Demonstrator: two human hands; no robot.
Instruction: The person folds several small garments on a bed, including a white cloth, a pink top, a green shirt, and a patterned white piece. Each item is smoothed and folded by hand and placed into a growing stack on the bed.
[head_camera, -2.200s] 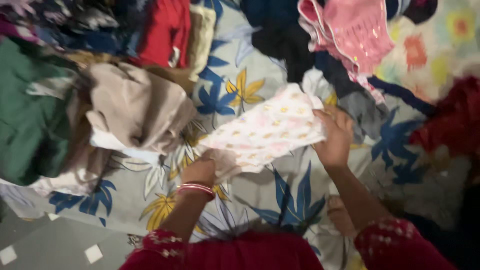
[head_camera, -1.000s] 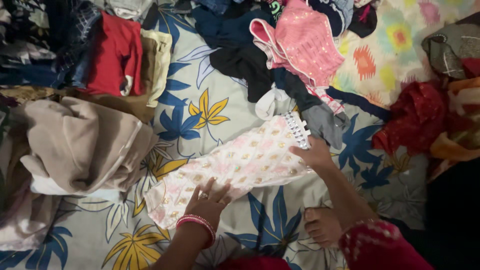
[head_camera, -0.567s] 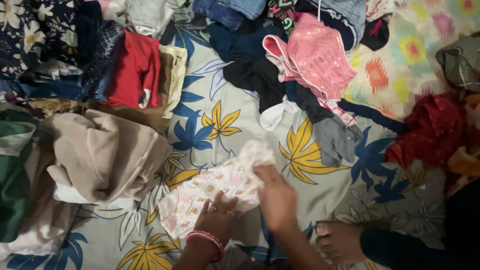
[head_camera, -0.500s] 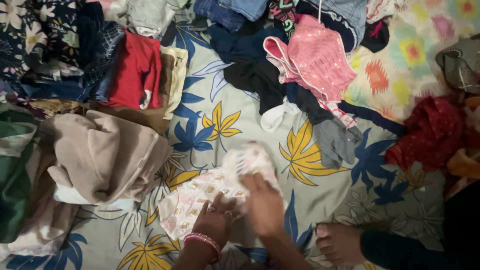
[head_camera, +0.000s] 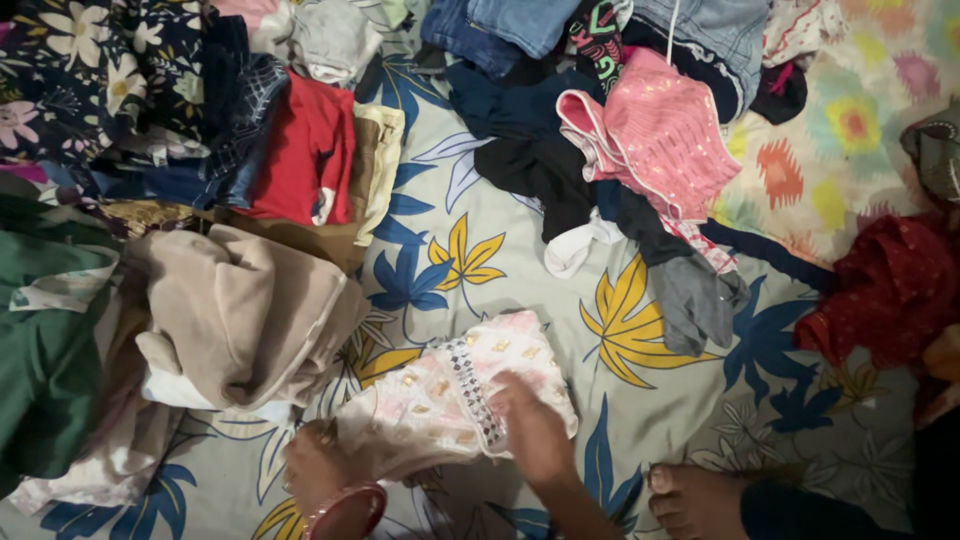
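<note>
From my view, left hand (head_camera: 318, 468) pinches the lower-left end of the pale pink garment (head_camera: 455, 395) (folded over on the leaf-print bedsheet (head_camera: 470, 250)). It runs diagonally up-right, and right hand (head_camera: 535, 432) lies flat, open, on its middle.

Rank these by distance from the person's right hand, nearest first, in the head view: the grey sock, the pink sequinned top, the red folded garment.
From the right hand:
1. Grey sock, up and to its right on the sheet.
2. Pink sequinned top, farther up, atop the dark clothes.
3. Red folded garment, far upper left in the stack.
</note>
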